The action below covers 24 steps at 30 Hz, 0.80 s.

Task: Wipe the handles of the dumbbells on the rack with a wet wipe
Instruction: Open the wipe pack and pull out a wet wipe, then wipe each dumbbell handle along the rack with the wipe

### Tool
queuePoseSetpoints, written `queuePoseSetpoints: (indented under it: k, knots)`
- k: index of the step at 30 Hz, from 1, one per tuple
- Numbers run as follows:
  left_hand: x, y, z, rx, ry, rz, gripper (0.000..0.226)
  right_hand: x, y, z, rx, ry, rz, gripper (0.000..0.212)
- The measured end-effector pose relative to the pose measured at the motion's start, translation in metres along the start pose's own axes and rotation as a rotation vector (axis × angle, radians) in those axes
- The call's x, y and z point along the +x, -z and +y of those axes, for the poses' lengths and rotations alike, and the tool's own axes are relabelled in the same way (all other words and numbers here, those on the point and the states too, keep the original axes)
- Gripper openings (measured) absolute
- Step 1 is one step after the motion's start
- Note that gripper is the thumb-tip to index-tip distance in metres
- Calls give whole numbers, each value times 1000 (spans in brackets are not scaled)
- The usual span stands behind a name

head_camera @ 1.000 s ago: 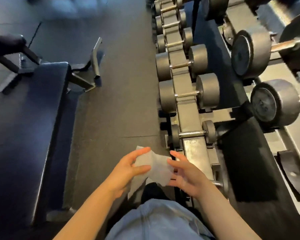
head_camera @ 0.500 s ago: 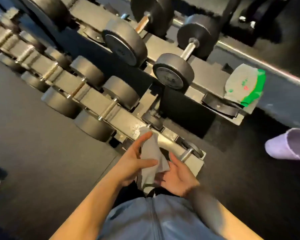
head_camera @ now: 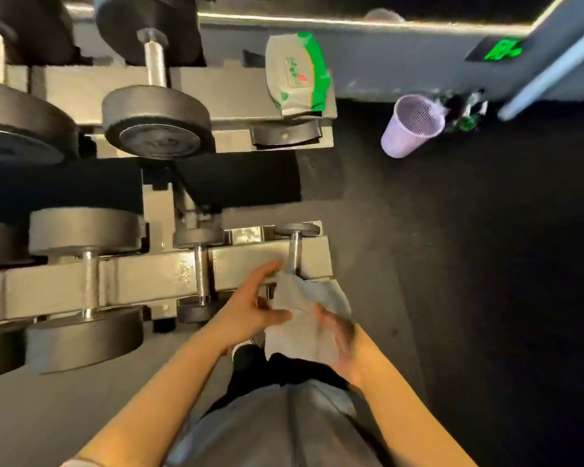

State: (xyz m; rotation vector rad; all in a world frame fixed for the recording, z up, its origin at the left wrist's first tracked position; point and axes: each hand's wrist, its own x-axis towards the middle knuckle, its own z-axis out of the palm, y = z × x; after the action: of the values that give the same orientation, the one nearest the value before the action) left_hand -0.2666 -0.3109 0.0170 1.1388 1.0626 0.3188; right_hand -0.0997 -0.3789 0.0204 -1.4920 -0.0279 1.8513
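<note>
Dark gym flooring (head_camera: pixel 486 264) runs beneath a two-tier dumbbell rack (head_camera: pixel 142 281) on the left. Toward the rack's right end, the left hand (head_camera: pixel 250 306) pinches a wet wipe (head_camera: pixel 304 318) between thumb and fingers, just below the smallest dumbbell's handle (head_camera: pixel 294 252). The blurred right hand (head_camera: pixel 338 342) cups the wipe's other edge. A wipes packet (head_camera: pixel 295 74) lies on the upper tier; farther right stands a lilac mesh bin (head_camera: pixel 412 128).
</note>
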Motion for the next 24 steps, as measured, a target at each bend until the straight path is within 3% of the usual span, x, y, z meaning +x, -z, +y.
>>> queuePoseSetpoints:
  k: [1,4,6,7,9,11,14,17,19,21,24]
  knots:
    - [7,-1,-8,1,66,44,71,2,10,0,-56,-5,64,31]
    - [32,-2,-40,-9,271,170,44,37,45,0,-367,29,467,23]
    - [54,-2,-66,84,342,207,42,68,60,-10,-421,107,619,16]
    - [64,-2,-77,109,377,219,48,88,65,-15,-461,152,636,23]
    - [87,-6,-95,110,428,232,65,134,65,-23,-596,195,594,30]
    - [111,-12,-113,117,457,227,89,181,54,-25,-621,115,497,27]
    - [147,-28,-135,161,444,183,113,227,25,-24,-624,-48,332,54]
    - [173,-42,-150,156,405,157,122,241,21,-23,-717,-106,207,41]
    - [179,-48,-156,218,413,180,123,238,36,-19,-612,-71,133,24]
    - [180,-54,-161,263,442,204,119,234,54,-17,-543,-6,5,23]
    - [183,-58,-160,282,453,223,118,237,64,-19,-746,-20,72,17]
